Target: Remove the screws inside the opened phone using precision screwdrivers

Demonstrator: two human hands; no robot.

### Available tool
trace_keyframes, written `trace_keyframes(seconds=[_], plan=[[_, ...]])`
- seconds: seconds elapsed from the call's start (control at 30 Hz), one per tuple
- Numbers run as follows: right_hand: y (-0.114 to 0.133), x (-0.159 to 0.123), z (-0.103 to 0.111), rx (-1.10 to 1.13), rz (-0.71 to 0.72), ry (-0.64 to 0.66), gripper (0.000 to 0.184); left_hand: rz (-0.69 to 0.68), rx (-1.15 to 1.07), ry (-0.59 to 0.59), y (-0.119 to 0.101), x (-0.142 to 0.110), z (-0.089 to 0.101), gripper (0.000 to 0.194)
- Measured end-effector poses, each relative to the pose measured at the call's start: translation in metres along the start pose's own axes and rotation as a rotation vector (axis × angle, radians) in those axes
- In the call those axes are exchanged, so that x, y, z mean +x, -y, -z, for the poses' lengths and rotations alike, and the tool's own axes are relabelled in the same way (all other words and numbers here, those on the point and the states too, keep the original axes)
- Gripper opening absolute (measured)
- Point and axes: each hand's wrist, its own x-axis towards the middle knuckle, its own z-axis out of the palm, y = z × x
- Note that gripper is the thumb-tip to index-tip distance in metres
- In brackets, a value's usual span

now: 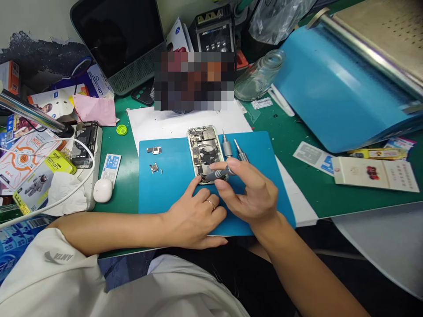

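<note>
An opened smartphone [206, 152] lies on the blue mat [172, 198], its inner parts exposed. My left hand [194, 218] rests on the mat below it, holding nothing; the index finger is stretched to the phone's lower left corner and the other fingers are loosely bent. Over the phone's lower right part, my right hand [253, 189] pinches a grey screwdriver [218, 174] between thumb and fingers. Its tip is hard to make out. Two more screwdrivers, one upright-pointing [226, 147] and one tilted [242, 152], lie right of the phone. Small phone parts [154, 150] sit at the mat's left.
At left are a second opened phone [84, 143], a white earbud case [102, 190], boxes and a white cable. A glass jar [261, 75] tilts at the back. A blue sheet [310, 88] and a white cigarette box [376, 174] are at right. A dark screen [122, 39] stands behind.
</note>
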Motion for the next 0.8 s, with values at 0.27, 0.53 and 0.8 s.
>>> trace_keyframes(seconds=[0.27,0.53,0.8], plan=[[0.0008,0.0033,0.0005,0.011,-0.024,0.007,0.064,0.001,0.008,0.005,0.0005,0.0008,-0.0010,0.055],[-0.0011,0.0023,-0.0005,0.010,-0.008,-0.013,0.056,0.004,-0.008,0.026,0.0009,0.0008,-0.0017,0.058],[0.0016,0.0063,0.0025,0.033,-0.005,0.007,0.064,0.008,-0.021,0.036,0.0008,0.0009,-0.0004,0.060]])
